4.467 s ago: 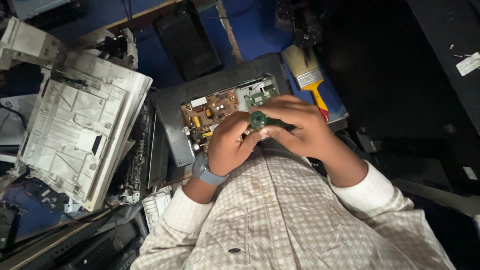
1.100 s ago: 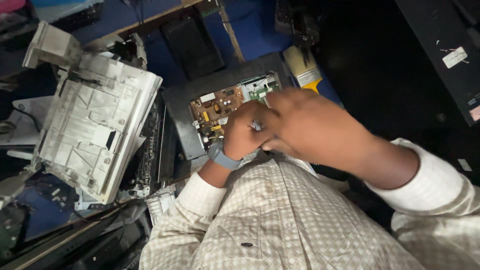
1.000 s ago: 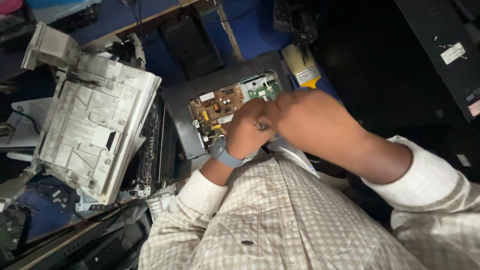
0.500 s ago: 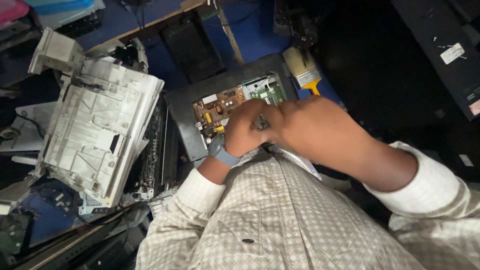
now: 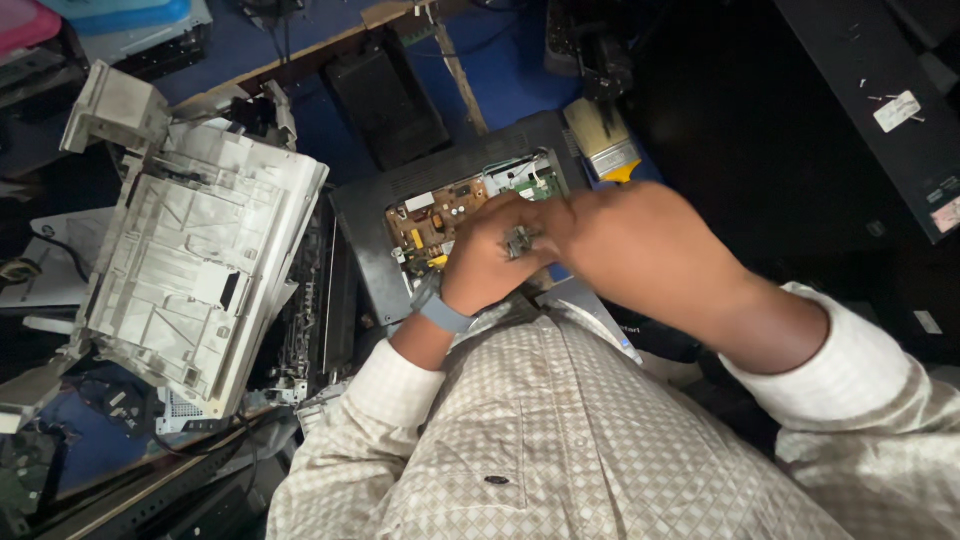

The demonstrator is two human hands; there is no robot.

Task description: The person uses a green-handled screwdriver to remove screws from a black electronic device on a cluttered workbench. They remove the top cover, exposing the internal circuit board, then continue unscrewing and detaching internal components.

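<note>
My left hand (image 5: 490, 265) and my right hand (image 5: 625, 245) meet in front of my chest, over a dark grey device housing (image 5: 370, 215). Between the fingers sits a small grey part (image 5: 519, 241); my left hand pinches it and my right fingertips touch it. Inside the housing lies a brown circuit board (image 5: 435, 220) with a green board (image 5: 525, 175) beside it, partly hidden by my hands. A blue-grey band (image 5: 443, 313) circles my left wrist.
A large white plastic printer frame (image 5: 190, 270) lies at left. A paintbrush (image 5: 605, 145) with a yellow ferrule rests beyond the housing. A black panel (image 5: 385, 95) lies on the blue surface at the back. Dark equipment (image 5: 880, 110) stands at right.
My right forearm has swung across in front of me and the hands have shifted slightly toward the boards. They stay closed together on the small part throughout.
</note>
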